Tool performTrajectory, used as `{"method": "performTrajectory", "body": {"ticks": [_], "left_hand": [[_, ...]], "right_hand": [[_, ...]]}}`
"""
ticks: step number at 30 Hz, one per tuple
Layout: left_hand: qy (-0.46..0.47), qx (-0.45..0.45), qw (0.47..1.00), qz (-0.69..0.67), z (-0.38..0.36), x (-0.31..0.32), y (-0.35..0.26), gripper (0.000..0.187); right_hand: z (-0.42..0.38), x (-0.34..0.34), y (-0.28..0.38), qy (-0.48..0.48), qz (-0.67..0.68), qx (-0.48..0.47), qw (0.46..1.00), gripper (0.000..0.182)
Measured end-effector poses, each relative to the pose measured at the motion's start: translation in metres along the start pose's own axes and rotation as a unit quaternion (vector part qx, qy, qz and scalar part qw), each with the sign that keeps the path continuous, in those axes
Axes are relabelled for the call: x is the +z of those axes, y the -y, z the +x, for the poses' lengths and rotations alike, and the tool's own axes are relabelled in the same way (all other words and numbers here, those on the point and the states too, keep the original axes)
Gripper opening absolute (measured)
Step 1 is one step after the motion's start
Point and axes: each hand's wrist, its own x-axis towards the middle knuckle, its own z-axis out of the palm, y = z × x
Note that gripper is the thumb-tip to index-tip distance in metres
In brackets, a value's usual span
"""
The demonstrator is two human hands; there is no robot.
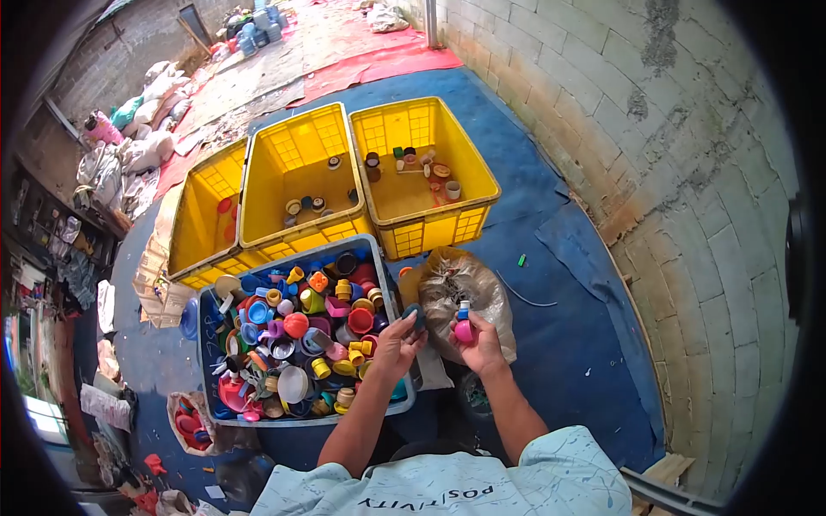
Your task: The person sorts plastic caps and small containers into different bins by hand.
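Note:
My left hand [396, 351] is closed on a dark teal cap [414, 316], held at the fingertips beside the right rim of a grey-blue crate [401, 348]. Many plastic caps and small lids in mixed colours fill that crate, among them a red cap [360, 321] and a white round lid [293, 384]. My right hand [483, 347] pinches a pink rounded cap [464, 331]; a small blue and white piece [464, 310] shows right above it at the fingertips. Behind my right hand, a clear plastic bag [465, 279] sits on the blue floor sheet.
Three yellow crates stand in a row beyond: left [206, 206], middle [297, 155] and right [430, 219], each with some caps inside. A sack of red pieces [191, 421] lies at lower left. A block wall [671, 172] runs along the right. Stuffed sacks [146, 150] are piled far left.

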Motion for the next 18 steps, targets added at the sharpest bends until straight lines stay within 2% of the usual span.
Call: {"method": "performTrajectory", "body": {"ticks": [4, 9, 11, 13, 14, 15, 18], "left_hand": [[-0.019, -0.001, 0.999, -0.027, 0.057, 0.032, 0.005, 0.025], [-0.07, -0.026, 0.997, -0.036, 0.123, 0.065, -0.001, 0.027], [0.006, 0.002, 1.0, -0.014, 0.16, 0.081, -0.02, 0.026], [0.024, 0.09, 0.996, 0.016, 0.18, 0.11, -0.051, 0.029], [-0.004, 0.116, 0.993, 0.003, 0.179, 0.123, -0.068, 0.032], [-0.009, 0.13, 0.991, -0.009, 0.165, 0.136, -0.083, 0.033], [0.044, 0.177, 0.983, -0.02, 0.133, 0.126, -0.108, 0.035]], "right_hand": [[0.043, 0.009, 0.038, -0.006, -0.059, -0.016, 0.998, 0.02], [0.114, 0.015, 0.061, -0.02, -0.046, -0.008, 0.999, 0.021], [0.154, 0.042, 0.08, 0.043, -0.037, -0.034, 0.998, 0.019], [0.171, 0.095, 0.109, 0.129, 0.028, -0.063, 0.989, 0.018], [0.163, 0.125, 0.122, 0.113, 0.012, -0.082, 0.99, 0.02], [0.174, 0.134, 0.129, 0.154, 0.004, -0.101, 0.983, 0.023], [0.189, 0.128, 0.137, 0.104, -0.009, -0.121, 0.987, 0.033]]}}
